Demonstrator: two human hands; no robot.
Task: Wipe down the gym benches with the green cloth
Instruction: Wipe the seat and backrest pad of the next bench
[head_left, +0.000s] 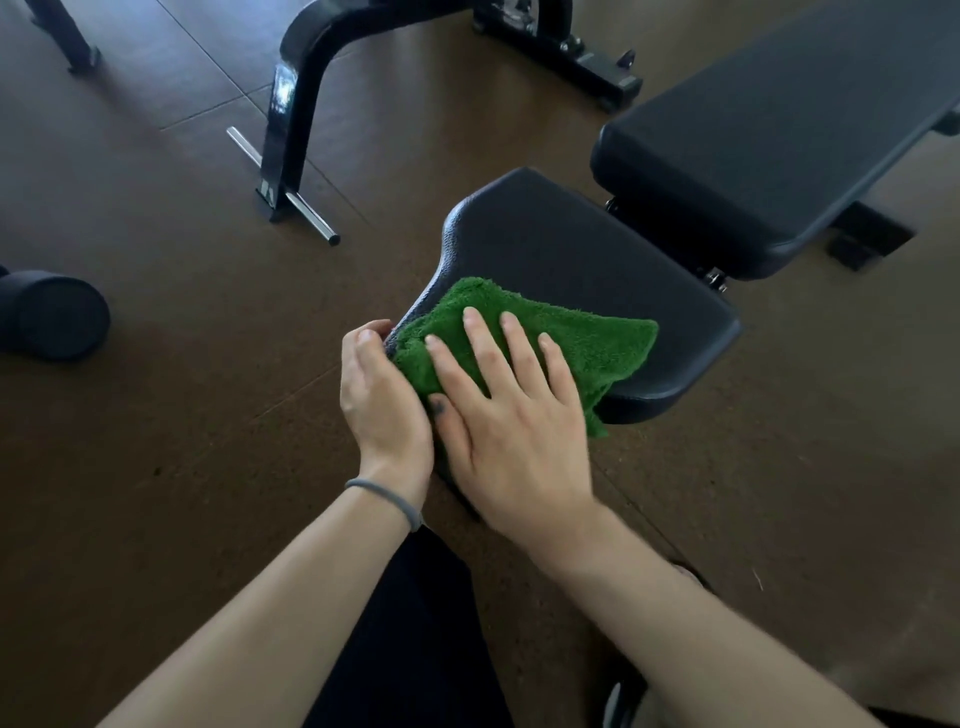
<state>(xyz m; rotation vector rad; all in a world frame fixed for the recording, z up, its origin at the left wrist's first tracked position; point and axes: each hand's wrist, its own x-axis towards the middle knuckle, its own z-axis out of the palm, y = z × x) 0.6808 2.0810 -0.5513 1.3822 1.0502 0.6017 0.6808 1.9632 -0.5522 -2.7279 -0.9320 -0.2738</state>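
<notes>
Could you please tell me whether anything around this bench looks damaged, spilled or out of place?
Nothing stands out. The green cloth lies on the near end of the seat pad under the flat right hand, while the left hand grips the pad's edge. The padding looks intact and the floor shows no spill.

Bench: black padded seat pad (587, 249), wider at the far end, with a separate long back pad (789, 130) set just behind it across a narrow gap. On the seat pad's near end: green cloth (587, 343), crumpled, one edge hanging over the near right side. Right hand (514, 415) rests flat on the cloth, fingers spread; left hand (379, 395) curls round the pad's near left edge.

Floor (182, 415): brown, seamed. On it: the bench, a black frame (291, 119) with chrome crossbar, a dark dumbbell (52, 314) at left.
</notes>
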